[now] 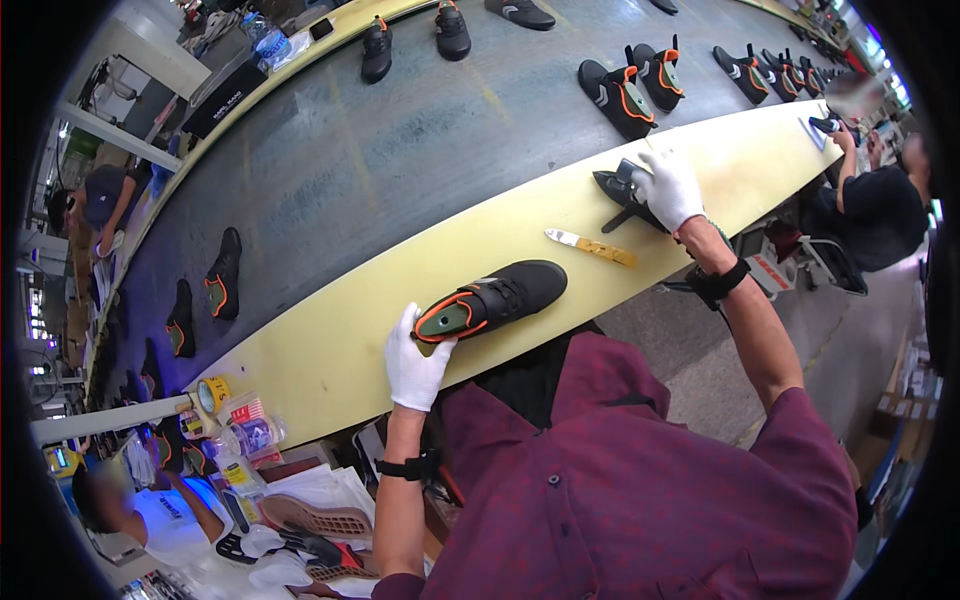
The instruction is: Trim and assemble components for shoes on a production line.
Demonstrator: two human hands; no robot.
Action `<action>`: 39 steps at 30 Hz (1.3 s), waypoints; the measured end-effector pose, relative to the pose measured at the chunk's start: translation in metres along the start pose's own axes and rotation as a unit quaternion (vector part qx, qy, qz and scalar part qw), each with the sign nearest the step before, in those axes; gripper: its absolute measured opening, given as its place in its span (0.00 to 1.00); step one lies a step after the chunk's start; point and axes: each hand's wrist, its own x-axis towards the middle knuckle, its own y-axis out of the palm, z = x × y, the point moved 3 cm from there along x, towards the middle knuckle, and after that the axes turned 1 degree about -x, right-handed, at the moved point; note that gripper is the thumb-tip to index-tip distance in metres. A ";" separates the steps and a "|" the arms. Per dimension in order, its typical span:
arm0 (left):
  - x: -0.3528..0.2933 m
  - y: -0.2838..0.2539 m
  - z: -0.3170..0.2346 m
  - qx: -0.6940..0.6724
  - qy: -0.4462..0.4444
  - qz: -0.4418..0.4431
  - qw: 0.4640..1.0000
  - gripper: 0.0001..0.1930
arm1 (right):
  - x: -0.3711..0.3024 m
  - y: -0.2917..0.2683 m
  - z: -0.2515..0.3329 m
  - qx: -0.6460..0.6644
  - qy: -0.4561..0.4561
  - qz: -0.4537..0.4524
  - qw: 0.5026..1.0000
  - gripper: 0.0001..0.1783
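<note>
A black shoe (518, 290) with an orange collar edge and a green insole rests on the pale yellow bench top, toe pointing right. My left hand (415, 365), in a white glove, grips its heel end, thumb and fingers on either side. Farther right, my gloved right hand (668, 190) closes on the grip of a black tool (612, 192) with a pointed end, shaped like a small iron. Part of that tool is hidden by the hand. Between the shoe and the tool lies a flat blade (590, 247) with a yellow taped handle.
Beyond the yellow bench (330, 330) runs a grey conveyor belt (400, 170) bearing several black shoes (615, 98). Yellow tape (212, 394) and a plastic bottle (255, 433) stand at the left end. One co-worker (870, 215) sits at right, another (165, 510) at lower left.
</note>
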 end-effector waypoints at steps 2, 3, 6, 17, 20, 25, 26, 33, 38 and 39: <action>0.004 0.002 0.002 -0.041 0.011 0.010 0.999 0.48 | -0.008 0.016 -0.008 0.029 0.063 0.162 0.984 0.23; 0.005 0.003 0.004 -0.041 0.009 0.009 0.999 0.48 | -0.010 0.020 -0.008 0.029 0.062 0.164 0.984 0.23; 0.010 0.004 0.012 -0.051 0.007 0.033 0.998 0.49 | -0.013 0.024 -0.010 -0.001 0.069 0.127 0.990 0.24; 0.024 -0.003 0.002 -0.040 0.058 0.066 0.995 0.39 | -0.009 0.016 -0.013 0.041 0.059 0.137 0.988 0.22; 0.022 -0.002 -0.001 -0.041 0.068 0.066 0.995 0.38 | -0.013 0.002 -0.002 0.042 -0.067 0.010 0.997 0.22; 0.011 -0.005 0.002 -0.028 0.060 0.053 0.996 0.38 | -0.057 -0.005 0.100 0.255 -0.086 0.172 0.947 0.21; 0.008 -0.004 0.005 -0.047 0.058 0.050 0.996 0.38 | -0.072 0.007 0.118 0.303 -0.088 0.155 0.936 0.20; 0.005 -0.006 -0.012 -0.077 0.016 0.050 0.996 0.33 | -0.089 0.093 0.161 0.433 0.130 0.093 0.887 0.08; -0.014 0.004 -0.014 -0.373 -0.222 -0.002 0.901 0.24 | -0.072 0.119 0.176 0.570 0.272 0.163 0.758 0.23; -0.012 0.007 -0.023 -0.374 -0.216 -0.002 0.902 0.24 | -0.075 0.125 0.175 0.558 0.257 0.150 0.775 0.24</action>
